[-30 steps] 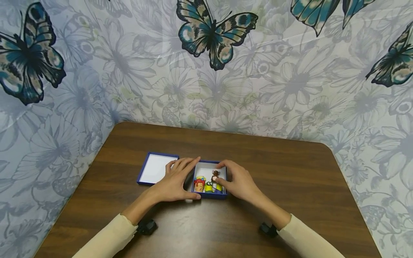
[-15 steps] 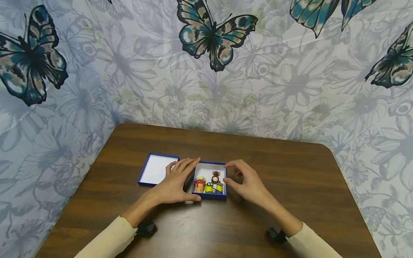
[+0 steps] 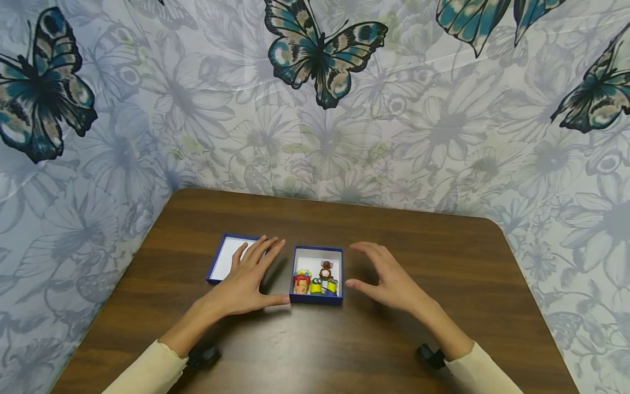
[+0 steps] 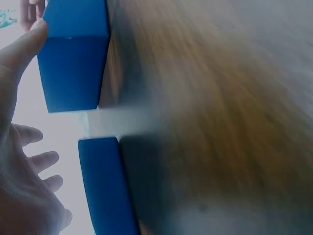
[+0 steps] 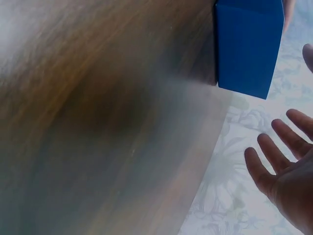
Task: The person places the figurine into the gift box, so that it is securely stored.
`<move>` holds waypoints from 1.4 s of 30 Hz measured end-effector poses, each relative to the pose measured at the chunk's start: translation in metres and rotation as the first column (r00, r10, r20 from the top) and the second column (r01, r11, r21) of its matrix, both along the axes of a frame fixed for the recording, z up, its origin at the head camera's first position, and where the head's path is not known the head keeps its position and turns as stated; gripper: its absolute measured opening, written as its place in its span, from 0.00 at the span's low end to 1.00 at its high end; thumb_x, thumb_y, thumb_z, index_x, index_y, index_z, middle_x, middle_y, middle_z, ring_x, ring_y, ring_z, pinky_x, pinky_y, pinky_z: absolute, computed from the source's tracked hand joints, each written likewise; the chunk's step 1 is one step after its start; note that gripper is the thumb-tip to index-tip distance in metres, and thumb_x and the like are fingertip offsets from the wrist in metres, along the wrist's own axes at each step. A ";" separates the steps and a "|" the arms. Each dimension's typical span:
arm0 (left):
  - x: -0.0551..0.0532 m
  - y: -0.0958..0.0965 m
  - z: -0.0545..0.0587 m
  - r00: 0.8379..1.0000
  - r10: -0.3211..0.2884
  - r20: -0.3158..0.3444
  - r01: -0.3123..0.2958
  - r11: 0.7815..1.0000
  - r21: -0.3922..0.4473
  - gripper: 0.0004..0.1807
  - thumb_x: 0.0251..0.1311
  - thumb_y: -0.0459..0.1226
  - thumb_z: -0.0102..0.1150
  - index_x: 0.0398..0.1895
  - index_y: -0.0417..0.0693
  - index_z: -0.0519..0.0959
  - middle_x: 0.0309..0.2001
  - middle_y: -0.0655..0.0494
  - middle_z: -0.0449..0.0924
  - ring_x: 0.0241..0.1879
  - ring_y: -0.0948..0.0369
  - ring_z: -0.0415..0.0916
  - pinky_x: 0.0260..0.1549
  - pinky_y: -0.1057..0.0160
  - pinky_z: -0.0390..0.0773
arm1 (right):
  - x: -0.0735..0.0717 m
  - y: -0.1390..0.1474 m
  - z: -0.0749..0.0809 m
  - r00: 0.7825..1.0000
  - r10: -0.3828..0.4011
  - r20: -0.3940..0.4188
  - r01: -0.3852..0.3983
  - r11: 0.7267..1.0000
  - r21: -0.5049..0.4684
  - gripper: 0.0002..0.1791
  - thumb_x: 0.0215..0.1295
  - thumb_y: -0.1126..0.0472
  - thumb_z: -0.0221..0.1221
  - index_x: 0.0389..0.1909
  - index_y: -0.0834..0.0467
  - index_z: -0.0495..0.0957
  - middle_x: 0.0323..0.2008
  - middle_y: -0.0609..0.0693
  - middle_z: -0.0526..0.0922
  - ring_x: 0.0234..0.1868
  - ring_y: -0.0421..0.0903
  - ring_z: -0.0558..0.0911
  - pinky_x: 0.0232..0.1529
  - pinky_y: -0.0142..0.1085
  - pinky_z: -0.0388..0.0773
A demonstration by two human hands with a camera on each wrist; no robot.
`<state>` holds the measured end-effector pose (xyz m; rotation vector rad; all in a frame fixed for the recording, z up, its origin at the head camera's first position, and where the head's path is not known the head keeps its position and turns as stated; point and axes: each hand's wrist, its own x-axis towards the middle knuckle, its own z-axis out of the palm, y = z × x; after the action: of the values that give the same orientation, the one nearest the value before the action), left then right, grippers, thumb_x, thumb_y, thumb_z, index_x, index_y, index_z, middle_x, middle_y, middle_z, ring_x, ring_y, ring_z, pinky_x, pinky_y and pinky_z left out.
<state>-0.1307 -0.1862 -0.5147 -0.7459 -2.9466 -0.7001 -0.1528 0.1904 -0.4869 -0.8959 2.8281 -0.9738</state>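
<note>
A square blue box with a white inside stands on the table. In it lie a brown mouse-like figurine, a red figurine with a yellow top, and two small yellow figurines with big round eyes, one at the middle and one at the right. My left hand is spread left of the box, its thumb tip at the front left corner and its fingers overlapping the blue-rimmed lid. Right of the box, apart from it, my right hand has thumb and fingers spread, holding nothing.
The brown wooden table reaches back to a hanging cloth printed with flowers and butterflies. The lid lies inside up, left of the box. A black wrist camera sits on the right wrist.
My right hand has drawn back rightward out of the box, leaving the figurines in full view. My left hand has shifted left, its fingers coming off the box's side and over the lid.
</note>
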 end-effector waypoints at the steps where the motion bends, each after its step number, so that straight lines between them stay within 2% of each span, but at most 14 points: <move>1: 0.001 -0.003 0.000 1.000 0.007 0.001 -0.007 1.000 -0.006 0.68 0.51 0.71 0.74 0.90 0.65 0.47 0.87 0.47 0.52 0.88 0.41 0.44 0.77 0.26 0.42 | 0.000 -0.001 0.000 1.000 0.001 -0.001 -0.001 1.000 0.002 0.43 0.69 0.37 0.70 0.79 0.48 0.67 0.78 0.47 0.71 0.79 0.53 0.70 0.74 0.61 0.74; 4: 0.004 -0.012 0.000 1.000 0.028 0.003 -0.028 0.999 -0.025 0.68 0.51 0.71 0.74 0.90 0.64 0.47 0.87 0.47 0.53 0.88 0.41 0.44 0.77 0.26 0.42 | 0.001 -0.007 0.000 1.000 -0.004 0.003 0.004 1.000 0.010 0.44 0.68 0.35 0.69 0.80 0.46 0.66 0.78 0.46 0.71 0.79 0.52 0.70 0.74 0.61 0.74; 9: 0.007 -0.026 -0.001 0.998 0.053 -0.047 -0.056 0.996 -0.072 0.68 0.51 0.71 0.74 0.89 0.59 0.51 0.87 0.47 0.53 0.87 0.41 0.46 0.76 0.23 0.43 | 0.001 -0.017 0.001 0.999 -0.014 0.047 0.012 0.999 0.037 0.48 0.66 0.30 0.69 0.81 0.43 0.64 0.80 0.45 0.68 0.81 0.51 0.67 0.76 0.60 0.72; 14: 0.011 -0.045 -0.004 0.993 0.059 -0.098 -0.071 0.990 -0.124 0.67 0.51 0.72 0.73 0.89 0.55 0.53 0.86 0.44 0.55 0.85 0.38 0.49 0.74 0.22 0.44 | -0.002 -0.029 0.003 0.997 0.001 0.078 -0.006 0.998 0.057 0.52 0.64 0.29 0.69 0.83 0.44 0.61 0.82 0.47 0.65 0.83 0.53 0.65 0.78 0.62 0.70; 17: 0.014 -0.057 -0.005 0.992 0.074 -0.103 -0.088 0.987 -0.137 0.68 0.50 0.72 0.74 0.89 0.55 0.53 0.86 0.43 0.54 0.85 0.37 0.49 0.74 0.22 0.45 | -0.005 -0.036 0.005 0.996 0.015 0.082 -0.022 0.996 0.085 0.55 0.62 0.27 0.69 0.84 0.45 0.59 0.83 0.48 0.63 0.84 0.55 0.63 0.80 0.63 0.66; 24: 0.016 -0.074 -0.005 0.991 0.125 -0.055 -0.132 0.981 -0.141 0.69 0.51 0.73 0.73 0.90 0.57 0.50 0.87 0.43 0.50 0.86 0.38 0.44 0.74 0.21 0.43 | -0.011 -0.058 0.009 0.994 0.066 0.087 -0.080 0.984 0.159 0.61 0.61 0.23 0.66 0.87 0.48 0.53 0.86 0.50 0.58 0.87 0.58 0.56 0.83 0.67 0.52; 29: 0.015 -0.084 -0.006 0.988 0.151 -0.039 -0.154 0.979 -0.130 0.70 0.51 0.73 0.73 0.90 0.62 0.45 0.89 0.45 0.45 0.86 0.36 0.43 0.73 0.20 0.43 | -0.014 -0.076 0.014 0.992 0.084 0.096 -0.102 0.974 0.205 0.64 0.60 0.21 0.65 0.88 0.48 0.51 0.88 0.52 0.54 0.89 0.60 0.53 0.83 0.68 0.50; 34: 0.019 -0.097 -0.004 0.986 0.167 -0.017 -0.168 0.978 -0.120 0.70 0.52 0.71 0.74 0.91 0.65 0.42 0.90 0.48 0.40 0.85 0.34 0.43 0.71 0.18 0.43 | -0.014 -0.094 0.017 0.984 0.096 0.150 -0.131 0.962 0.241 0.66 0.59 0.19 0.63 0.89 0.44 0.46 0.90 0.51 0.44 0.90 0.60 0.46 0.82 0.70 0.49; 42: 0.022 -0.114 0.000 0.982 0.190 0.019 -0.187 0.978 -0.097 0.68 0.54 0.68 0.75 0.90 0.63 0.43 0.89 0.45 0.41 0.84 0.31 0.43 0.69 0.16 0.42 | -0.015 -0.116 0.020 0.981 0.111 0.162 -0.158 0.935 0.316 0.68 0.59 0.17 0.61 0.90 0.45 0.43 0.90 0.51 0.35 0.91 0.58 0.40 0.83 0.71 0.43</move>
<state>-0.1086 -0.3002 -0.5144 -0.4554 -3.0405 -0.5645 -0.1679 0.0742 -0.4667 -0.9228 2.6547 -0.5051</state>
